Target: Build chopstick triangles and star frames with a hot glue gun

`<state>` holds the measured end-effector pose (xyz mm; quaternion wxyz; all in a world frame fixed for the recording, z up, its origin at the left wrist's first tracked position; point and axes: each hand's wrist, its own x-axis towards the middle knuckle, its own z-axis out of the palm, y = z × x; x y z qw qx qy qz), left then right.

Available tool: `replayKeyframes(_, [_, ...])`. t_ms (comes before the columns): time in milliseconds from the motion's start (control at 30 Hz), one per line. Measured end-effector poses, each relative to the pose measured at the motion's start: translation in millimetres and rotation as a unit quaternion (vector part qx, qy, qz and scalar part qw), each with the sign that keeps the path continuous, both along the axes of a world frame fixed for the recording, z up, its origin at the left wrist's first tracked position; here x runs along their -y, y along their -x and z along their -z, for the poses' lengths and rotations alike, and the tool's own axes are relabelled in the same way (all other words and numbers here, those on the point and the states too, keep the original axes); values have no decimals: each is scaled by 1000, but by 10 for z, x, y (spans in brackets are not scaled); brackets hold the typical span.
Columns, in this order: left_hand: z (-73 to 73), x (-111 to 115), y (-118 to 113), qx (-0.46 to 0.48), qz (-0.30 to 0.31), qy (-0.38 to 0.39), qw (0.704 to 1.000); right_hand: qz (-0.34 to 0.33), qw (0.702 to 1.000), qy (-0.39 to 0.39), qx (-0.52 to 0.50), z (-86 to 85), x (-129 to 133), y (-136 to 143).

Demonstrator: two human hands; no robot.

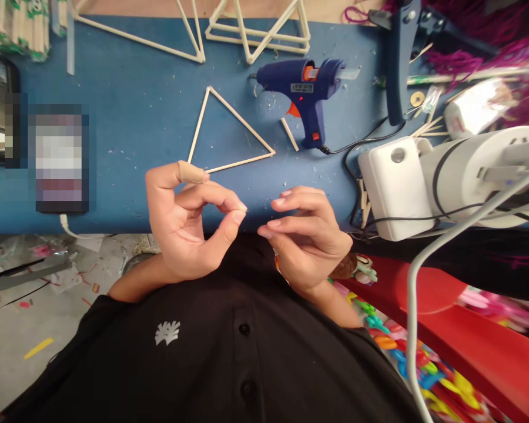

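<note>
Above the table's near edge, my left hand (183,226) pinches thumb and index fingertip together. A tan bandage (191,173) wraps one of its outstretched fingers, close to a triangle of thin wooden sticks (241,121) lying flat. My right hand (312,238) faces it across a small gap, thumb and index tips pressed together and another finger held apart. Whatever is in either pinch is too small to make out. Beyond the hands lies a blue glue gun (282,79) with a clear glue stick in its back, beside a short loose stick (290,134).
Larger stick frames (258,41) lie at the back. A phone (62,200) and cable are on the left. To the right are a blue-handled cutter (397,70), a white box-shaped device (394,188), purple strands (462,61) and a thick white cable (412,317).
</note>
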<state>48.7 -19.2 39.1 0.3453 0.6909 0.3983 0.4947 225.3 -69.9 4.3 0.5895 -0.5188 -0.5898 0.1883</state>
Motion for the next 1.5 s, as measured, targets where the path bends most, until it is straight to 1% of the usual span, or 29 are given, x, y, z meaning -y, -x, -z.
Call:
replayKeyframes(100, [59, 49, 22, 35, 47, 24, 998, -39, 999, -28, 8, -24, -17, 2])
replayKeyframes(200, [97, 100, 84, 27, 100, 78, 992, -93, 993, -70, 26, -34, -15, -9])
replayKeyframes(233, [98, 112, 110, 25, 113, 103, 988, -106, 991, -75, 31, -33, -7, -15])
replayKeyframes(300, [87, 130, 157, 21, 118, 142, 983, -121, 989, -66, 45, -26, 20, -28])
replayKeyframes(367, [70, 145, 189, -1, 109, 167, 980, -117, 989, -53, 69, -16, 58, -42])
replayKeyframes(433, [60, 160, 201, -12, 108, 193, 975, -92, 989, -48, 105, -7, 103, -55])
replayKeyframes(567, [73, 179, 200, 35, 170, 260, 950, -41, 985, -45, 164, -15, 194, -96])
replayKeyframes(633, [87, 171, 211, 37, 180, 257, 949, -29, 985, -30, 166, -47, 240, -147])
replayKeyframes(700, [93, 147, 240, 12, 162, 221, 962, -31, 986, -6, 165, -97, 290, -237])
replayKeyframes(767, [82, 109, 281, -15, 150, 178, 972, -66, 981, 30, 181, -156, 354, -369])
replayKeyframes(833, [55, 66, 321, -34, 155, 141, 977, -125, 960, 91, 232, -201, 446, -528])
replayKeyframes(867, [40, 44, 338, -41, 158, 123, 979, -150, 941, 137, 270, -210, 506, -611])
replayKeyframes(933, [16, 6, 360, -54, 151, 86, 983, -179, 887, 262, 336, -193, 652, -771])
replayKeyframes(967, [10, -10, 366, -59, 144, 70, 985, -179, 856, 330, 356, -168, 733, -843])
replayKeyframes(1033, [14, -38, 370, -68, 132, 44, 988, -141, 801, 435, 386, -105, 889, -962])
replayKeyframes(1067, [21, -49, 369, -72, 128, 33, 989, -114, 786, 460, 397, -77, 953, -1007])
replayKeyframes(1100, [29, -60, 366, -76, 125, 25, 989, -94, 781, 470, 402, -58, 1001, -1037])
replayKeyframes(1133, [37, -69, 361, -80, 122, 16, 989, -83, 784, 468, 400, -51, 1030, -1053])
replayKeyframes(1167, [43, -78, 355, -85, 119, 6, 989, -79, 796, 456, 391, -58, 1038, -1052])
replayKeyframes(1233, [49, -90, 342, -91, 112, -15, 989, -81, 833, 409, 364, -104, 996, -999])
replayKeyframes(1367, [53, -95, 338, -92, 110, -47, 989, -54, 910, 251, 324, -209, 788, -778])
replayKeyframes(1433, [64, -86, 357, -92, 105, -56, 989, -32, 935, 183, 302, -222, 690, -681])
replayKeyframes(1500, [88, -69, 386, -93, 94, -60, 989, 5, 950, 129, 283, -212, 618, -629])
